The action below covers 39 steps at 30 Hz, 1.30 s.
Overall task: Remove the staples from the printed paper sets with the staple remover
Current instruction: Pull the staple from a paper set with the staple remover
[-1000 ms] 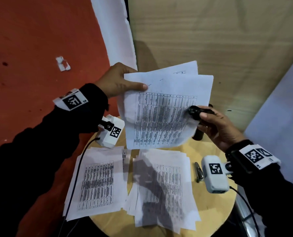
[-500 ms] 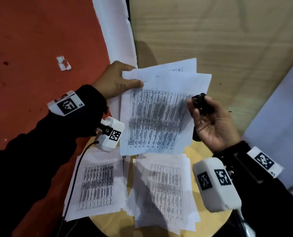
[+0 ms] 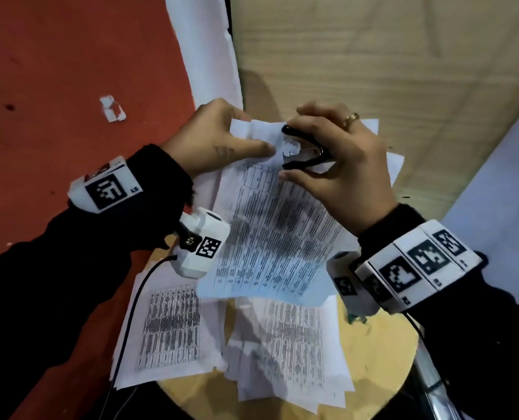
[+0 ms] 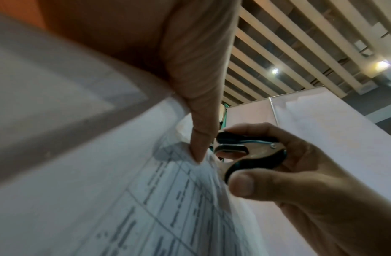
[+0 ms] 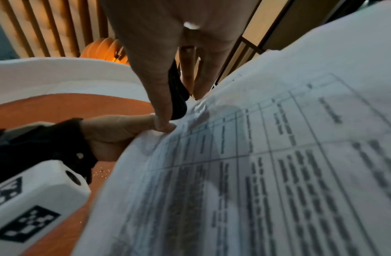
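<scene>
I hold a stapled set of printed sheets [image 3: 270, 225] up above a round wooden table [image 3: 379, 353]. My left hand [image 3: 218, 137] pinches the set's top left corner, thumb on the front. My right hand [image 3: 337, 159] grips a black staple remover [image 3: 305, 150] between thumb and fingers, its jaws set against that crumpled corner. The left wrist view shows the staple remover [image 4: 249, 152] and the printed set [image 4: 146, 207] close up. The right wrist view has the staple remover [image 5: 178, 93] mostly hidden behind my fingers above the printed set [image 5: 266, 173]. The staple itself is not visible.
Two more piles of printed sheets lie on the table, one at the left [image 3: 170, 331] and a looser one in the middle [image 3: 291, 353]. A torn paper scrap [image 3: 112, 108] lies on the red floor. A white panel [image 3: 494, 189] stands at the right.
My right hand has swung from the sheets' right edge up and left to the top left corner, bringing the staple remover onto it. My left hand still holds that corner.
</scene>
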Each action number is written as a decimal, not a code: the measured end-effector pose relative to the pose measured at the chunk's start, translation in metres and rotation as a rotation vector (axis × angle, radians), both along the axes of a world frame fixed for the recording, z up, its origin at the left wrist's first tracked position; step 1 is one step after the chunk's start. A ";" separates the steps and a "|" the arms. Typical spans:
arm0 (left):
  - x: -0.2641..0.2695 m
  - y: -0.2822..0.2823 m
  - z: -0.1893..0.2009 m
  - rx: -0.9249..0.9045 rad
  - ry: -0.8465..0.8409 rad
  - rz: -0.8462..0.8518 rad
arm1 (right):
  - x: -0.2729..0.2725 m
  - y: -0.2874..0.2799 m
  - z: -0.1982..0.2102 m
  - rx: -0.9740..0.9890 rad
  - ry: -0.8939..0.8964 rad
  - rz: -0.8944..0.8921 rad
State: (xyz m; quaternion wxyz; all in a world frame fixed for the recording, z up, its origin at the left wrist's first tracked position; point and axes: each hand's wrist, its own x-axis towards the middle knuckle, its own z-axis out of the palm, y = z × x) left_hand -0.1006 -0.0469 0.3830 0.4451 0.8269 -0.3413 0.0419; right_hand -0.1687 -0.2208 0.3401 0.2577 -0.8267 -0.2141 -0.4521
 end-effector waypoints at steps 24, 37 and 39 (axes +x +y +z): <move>-0.018 -0.005 0.012 0.047 0.124 -0.028 | 0.003 0.001 0.005 -0.223 -0.140 -0.011; -0.017 -0.003 0.015 0.012 0.177 -0.031 | 0.004 0.002 0.008 -0.266 -0.150 -0.001; -0.018 -0.003 0.015 0.009 0.178 -0.039 | 0.004 0.002 0.008 -0.275 -0.147 -0.005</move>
